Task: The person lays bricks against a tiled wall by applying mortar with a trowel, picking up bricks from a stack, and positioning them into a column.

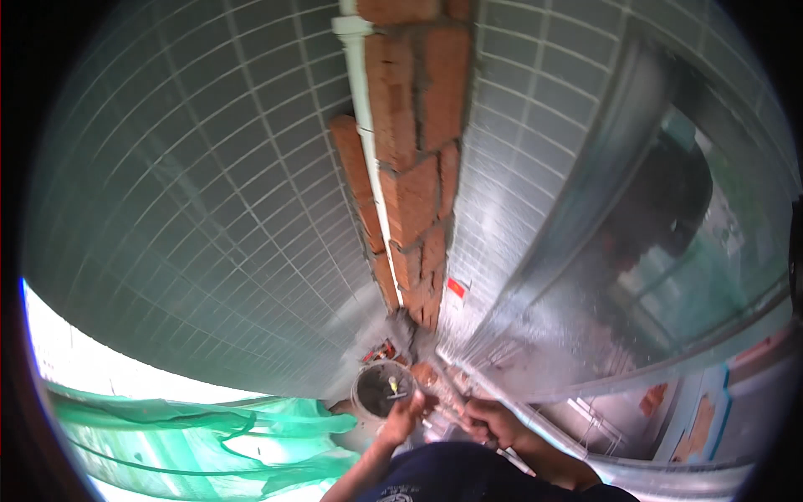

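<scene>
Taking the clock face from the person's two hands, the round bucket (355, 391) stands at 10 o'clock, just beside the left hand (406, 416). Inside the bucket is dark grey mud (373, 400), and in it a small tool (393, 386) with a pale yellow part shows near the middle. The left hand's fingers are curled; whether its grip holds anything, I cannot tell. The right hand (491, 420), at 3 o'clock from the left, has its grip closed around a grey stick (452, 391), which slants up toward 11 o'clock.

Just past the bucket, at 11 o'clock, lies a red and dark thing (379, 351), too small to make out. A brick column (418, 167) rises at 12 o'clock, with a white pipe (374, 167) along its left side. Grey tiles cover the left wall (226, 217) at 10 to 11 o'clock and the right wall (527, 109) toward 1. A window frame (585, 192) stands at 1 o'clock; green netting (192, 435) hangs at 9.
</scene>
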`<state>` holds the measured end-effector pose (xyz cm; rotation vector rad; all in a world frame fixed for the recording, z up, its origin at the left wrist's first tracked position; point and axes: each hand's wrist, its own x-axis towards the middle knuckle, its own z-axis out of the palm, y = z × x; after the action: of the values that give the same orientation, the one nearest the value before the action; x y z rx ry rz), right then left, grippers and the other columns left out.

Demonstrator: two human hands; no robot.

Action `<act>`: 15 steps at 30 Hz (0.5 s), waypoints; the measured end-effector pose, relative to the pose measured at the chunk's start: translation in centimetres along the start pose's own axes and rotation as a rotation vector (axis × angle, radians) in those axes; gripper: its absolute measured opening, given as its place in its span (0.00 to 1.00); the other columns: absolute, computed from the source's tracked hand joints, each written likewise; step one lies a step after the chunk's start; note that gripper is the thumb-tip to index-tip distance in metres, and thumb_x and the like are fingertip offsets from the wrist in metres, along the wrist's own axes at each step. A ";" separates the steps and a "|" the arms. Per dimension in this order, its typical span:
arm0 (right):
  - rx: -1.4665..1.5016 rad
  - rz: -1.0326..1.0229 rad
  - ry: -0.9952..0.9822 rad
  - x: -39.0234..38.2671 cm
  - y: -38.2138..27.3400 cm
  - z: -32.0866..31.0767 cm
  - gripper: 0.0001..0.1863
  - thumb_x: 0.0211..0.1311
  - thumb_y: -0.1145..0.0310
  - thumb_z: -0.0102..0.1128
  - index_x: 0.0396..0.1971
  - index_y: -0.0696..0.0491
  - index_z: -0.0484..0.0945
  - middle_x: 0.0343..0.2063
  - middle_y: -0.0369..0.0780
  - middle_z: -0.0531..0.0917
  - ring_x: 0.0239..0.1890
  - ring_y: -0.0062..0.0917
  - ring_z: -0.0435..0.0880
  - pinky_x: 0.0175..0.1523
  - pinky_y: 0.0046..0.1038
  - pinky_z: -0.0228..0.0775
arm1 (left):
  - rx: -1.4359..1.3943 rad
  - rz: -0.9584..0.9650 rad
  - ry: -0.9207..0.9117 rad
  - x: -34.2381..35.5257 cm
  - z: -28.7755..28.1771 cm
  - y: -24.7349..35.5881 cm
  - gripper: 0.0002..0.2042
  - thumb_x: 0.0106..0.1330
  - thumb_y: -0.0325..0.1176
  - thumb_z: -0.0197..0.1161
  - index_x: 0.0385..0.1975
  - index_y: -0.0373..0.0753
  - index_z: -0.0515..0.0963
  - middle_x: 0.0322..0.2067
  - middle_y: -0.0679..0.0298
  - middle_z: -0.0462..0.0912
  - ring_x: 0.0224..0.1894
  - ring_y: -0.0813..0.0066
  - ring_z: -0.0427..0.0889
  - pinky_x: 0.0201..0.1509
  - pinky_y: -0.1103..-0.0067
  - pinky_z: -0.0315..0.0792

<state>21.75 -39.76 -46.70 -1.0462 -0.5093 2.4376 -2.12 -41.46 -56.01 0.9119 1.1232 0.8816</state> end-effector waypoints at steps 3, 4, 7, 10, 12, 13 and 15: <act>-0.204 0.081 0.033 4.8 2.2 0.6 0.15 0.71 0.56 0.46 0.29 0.52 0.69 0.16 0.31 0.65 0.14 0.14 0.60 0.19 0.18 0.52 | -0.297 -0.139 0.035 -0.6 2.5 0.0 0.29 0.70 0.56 0.45 0.50 0.32 0.73 0.41 0.58 0.80 0.45 0.65 0.79 0.52 0.69 0.72; -0.252 0.091 0.032 6.1 3.1 0.8 0.13 0.72 0.59 0.45 0.32 0.51 0.70 0.17 0.31 0.65 0.14 0.14 0.60 0.19 0.18 0.53 | -0.410 -0.153 0.059 -0.4 2.7 -1.1 0.29 0.70 0.56 0.46 0.50 0.31 0.72 0.41 0.58 0.80 0.45 0.65 0.79 0.52 0.69 0.73; -0.377 0.067 0.003 8.9 5.3 2.0 0.12 0.73 0.60 0.44 0.40 0.52 0.71 0.19 0.33 0.70 0.16 0.14 0.68 0.17 0.17 0.57 | -0.484 -0.243 0.250 -0.3 2.1 -3.3 0.19 0.69 0.44 0.52 0.41 0.30 0.75 0.32 0.54 0.81 0.34 0.64 0.81 0.38 0.71 0.75; -0.472 0.069 -0.077 12.2 9.3 -2.4 0.11 0.72 0.60 0.46 0.41 0.52 0.72 0.21 0.32 0.72 0.18 0.14 0.70 0.20 0.18 0.61 | -0.226 -0.096 0.295 -1.3 1.7 -4.9 0.14 0.65 0.33 0.48 0.35 0.28 0.77 0.26 0.51 0.81 0.29 0.60 0.82 0.33 0.72 0.76; -0.572 0.167 -0.118 12.0 9.2 -0.5 0.12 0.71 0.58 0.48 0.40 0.52 0.73 0.22 0.31 0.74 0.20 0.14 0.73 0.25 0.18 0.66 | -0.042 0.042 0.431 -1.7 0.5 -9.4 0.15 0.65 0.33 0.46 0.34 0.28 0.77 0.28 0.49 0.82 0.34 0.57 0.83 0.38 0.69 0.78; -0.729 0.147 -0.161 12.4 9.7 -1.1 0.13 0.70 0.58 0.50 0.41 0.53 0.75 0.26 0.31 0.78 0.24 0.14 0.76 0.30 0.18 0.69 | -0.181 0.031 0.508 -1.9 0.4 -10.5 0.15 0.65 0.32 0.46 0.35 0.28 0.77 0.29 0.49 0.82 0.36 0.56 0.83 0.40 0.67 0.78; -0.700 0.364 -0.140 12.8 9.8 -2.1 0.14 0.69 0.58 0.51 0.40 0.53 0.77 0.29 0.33 0.81 0.25 0.15 0.79 0.31 0.19 0.71 | -0.884 -0.205 0.615 -2.2 -1.1 -13.4 0.15 0.66 0.32 0.45 0.41 0.27 0.74 0.33 0.47 0.83 0.36 0.54 0.83 0.43 0.66 0.78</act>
<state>12.94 -40.95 -60.33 -1.3232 -1.3987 2.7220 -2.05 -48.32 -67.82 -0.2202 1.1302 1.3638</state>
